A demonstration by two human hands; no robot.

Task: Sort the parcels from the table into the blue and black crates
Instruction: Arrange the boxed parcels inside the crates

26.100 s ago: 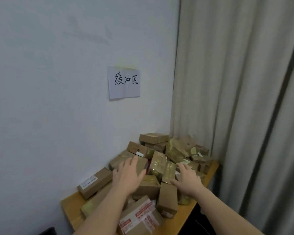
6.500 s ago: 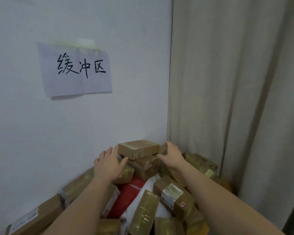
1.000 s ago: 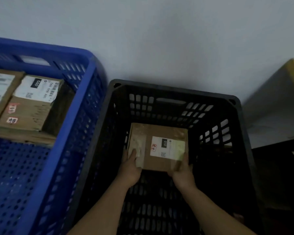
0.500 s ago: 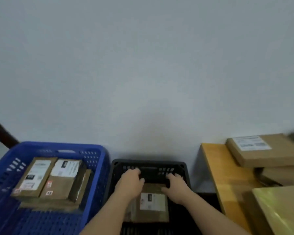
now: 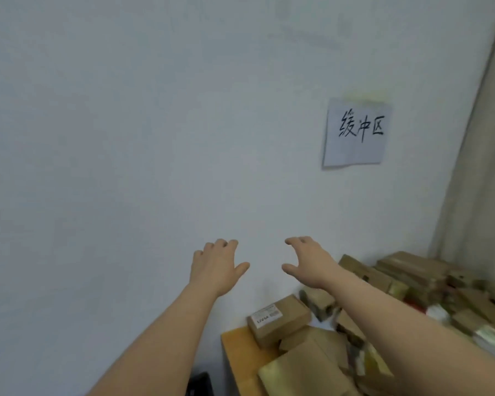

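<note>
Both hands are hanging in the air before a matte pale wall (image 5: 126, 138), holding nothing. The left hand (image 5: 216, 265) is showing its back, fingers loosely bent, thumb splayed. The right hand (image 5: 307, 262) is arching with fingers and thumb apart in a relaxed claw, empty.

The parcels (image 5: 406, 295) are lying heaped on the wooden bench (image 5: 237, 355) at lower right, against the wall and beside a beige pleated curtain (image 5: 480, 167). Most are small rectangular brown cardboard boxes; several are showing glossy yellowish tape (detail blurred). One labelled box (image 5: 279, 320) is sitting near the bench's left edge, its white label carrying print too small to read. A larger taped parcel (image 5: 306, 370) is lying at the front.

A white paper sign (image 5: 355, 134) is sticking to the wall above the heap, handwritten in black: 缓冲区. A dark corner of the black crate (image 5: 202, 384) is showing at the bottom edge, left of the bench.
</note>
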